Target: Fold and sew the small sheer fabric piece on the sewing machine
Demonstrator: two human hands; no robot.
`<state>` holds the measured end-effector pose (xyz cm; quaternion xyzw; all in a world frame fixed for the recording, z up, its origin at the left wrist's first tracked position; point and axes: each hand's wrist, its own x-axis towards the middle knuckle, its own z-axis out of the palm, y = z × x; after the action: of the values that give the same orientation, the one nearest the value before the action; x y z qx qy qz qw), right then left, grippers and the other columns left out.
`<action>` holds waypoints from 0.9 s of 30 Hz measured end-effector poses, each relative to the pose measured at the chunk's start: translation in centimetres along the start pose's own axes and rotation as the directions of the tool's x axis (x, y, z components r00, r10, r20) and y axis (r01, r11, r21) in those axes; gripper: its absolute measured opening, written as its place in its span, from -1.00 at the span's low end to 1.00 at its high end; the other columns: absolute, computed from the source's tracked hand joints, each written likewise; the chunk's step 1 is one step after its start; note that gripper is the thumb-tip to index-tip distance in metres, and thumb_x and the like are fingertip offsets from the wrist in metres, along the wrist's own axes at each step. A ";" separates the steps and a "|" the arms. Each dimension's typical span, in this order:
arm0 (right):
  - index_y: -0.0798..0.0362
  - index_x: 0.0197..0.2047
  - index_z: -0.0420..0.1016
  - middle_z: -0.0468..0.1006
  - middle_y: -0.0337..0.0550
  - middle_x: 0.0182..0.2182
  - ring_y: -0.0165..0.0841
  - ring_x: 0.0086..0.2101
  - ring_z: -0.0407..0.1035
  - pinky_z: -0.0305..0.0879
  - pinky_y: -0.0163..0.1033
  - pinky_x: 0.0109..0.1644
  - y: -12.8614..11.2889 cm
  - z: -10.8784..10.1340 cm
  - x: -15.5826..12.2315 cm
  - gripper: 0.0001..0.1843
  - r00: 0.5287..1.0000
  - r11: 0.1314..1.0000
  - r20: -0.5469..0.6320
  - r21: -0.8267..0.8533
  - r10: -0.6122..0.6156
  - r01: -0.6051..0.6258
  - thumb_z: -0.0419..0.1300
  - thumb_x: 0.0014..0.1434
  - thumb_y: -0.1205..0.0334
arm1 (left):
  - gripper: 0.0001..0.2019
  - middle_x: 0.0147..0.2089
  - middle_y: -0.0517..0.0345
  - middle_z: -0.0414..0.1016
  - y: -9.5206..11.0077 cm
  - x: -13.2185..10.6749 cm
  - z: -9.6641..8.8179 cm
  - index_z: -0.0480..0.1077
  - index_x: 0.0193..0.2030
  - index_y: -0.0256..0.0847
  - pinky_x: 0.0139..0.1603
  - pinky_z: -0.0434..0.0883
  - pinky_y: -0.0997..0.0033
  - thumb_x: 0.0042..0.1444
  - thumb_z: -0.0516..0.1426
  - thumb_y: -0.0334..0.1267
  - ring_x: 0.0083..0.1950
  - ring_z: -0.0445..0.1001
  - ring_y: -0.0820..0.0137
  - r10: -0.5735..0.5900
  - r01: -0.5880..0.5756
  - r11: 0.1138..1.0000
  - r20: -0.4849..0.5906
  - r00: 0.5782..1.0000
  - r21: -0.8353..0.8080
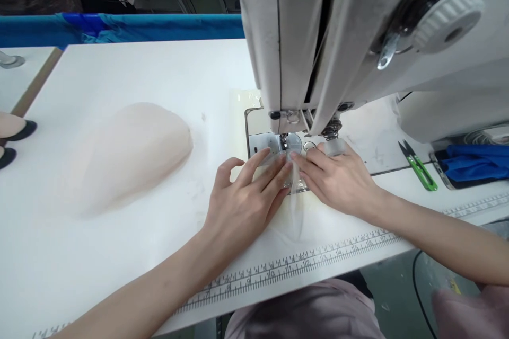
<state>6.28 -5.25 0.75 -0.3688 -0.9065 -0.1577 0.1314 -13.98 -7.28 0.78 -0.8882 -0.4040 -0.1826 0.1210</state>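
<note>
Head view: left hand (243,200), fingers wide, and right hand (338,179), whose pinch I can't tell, touch sheer cloth (295,198); likely light, soft, I'd pin its edges flat.

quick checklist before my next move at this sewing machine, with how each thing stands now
1. Left hand at the sheer strip: ok.
2. Right hand at the strip's other side: ok.
3. Fingertips well clear of the presser foot: not ok, very close.
4. Needle threaded: cannot tell, too small.
5. Green-handled snips away from the presser foot: ok, off right.
</note>
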 end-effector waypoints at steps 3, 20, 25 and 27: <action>0.16 -0.05 0.54 0.60 -0.08 -0.23 -0.30 -0.28 0.34 0.03 -0.15 -0.24 0.2 0.2 0.0 -0.71 1.000 1.000 -0.022 -0.027 0.006 -0.007 0.03 0.32 0.30 | -0.71 0.13 0.16 0.48 0.1 0.0 -0.2 0.38 0.13 -0.14 0.04 0.18 0.12 0.28 0.10 -0.26 0.21 0.39 0.19 -0.010 0.009 0.999 0.010 1.000 0.032; 0.18 0.08 0.47 0.57 0.00 -0.22 -0.24 -0.21 0.33 0.05 -0.11 -0.15 0.8 0.7 0.2 -0.66 1.000 0.997 0.010 -0.082 0.004 -0.003 0.00 0.33 0.30 | -0.67 0.15 0.05 0.47 0.3 0.3 0.1 0.35 0.17 -0.18 0.04 0.19 0.09 0.31 0.06 -0.20 0.22 0.37 0.17 -0.047 0.046 0.999 0.033 0.998 0.018; 0.15 0.07 0.48 0.55 -0.02 -0.24 -0.23 -0.21 0.32 0.06 -0.10 -0.11 0.9 0.7 0.2 -0.67 1.000 0.995 0.015 -0.097 0.000 0.001 -0.01 0.35 0.29 | -0.68 0.15 0.05 0.47 0.3 0.3 0.1 0.36 0.16 -0.18 0.05 0.18 0.08 0.31 0.05 -0.20 0.22 0.36 0.18 -0.064 0.064 0.998 0.032 0.997 0.003; 0.13 0.07 0.47 0.55 -0.02 -0.24 -0.23 -0.20 0.32 0.06 -0.10 -0.10 0.9 0.8 0.2 -0.66 1.000 0.994 0.019 -0.109 0.005 -0.003 -0.02 0.35 0.29 | -0.68 0.15 0.04 0.47 0.3 0.3 0.2 0.36 0.16 -0.18 0.06 0.19 0.08 0.31 0.05 -0.21 0.22 0.37 0.17 -0.068 0.069 0.998 0.029 0.997 -0.011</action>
<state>6.68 -4.23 0.30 -0.3789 -0.8970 -0.2030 0.1029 -13.54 -7.17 0.74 -0.8770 -0.4348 -0.1762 0.1037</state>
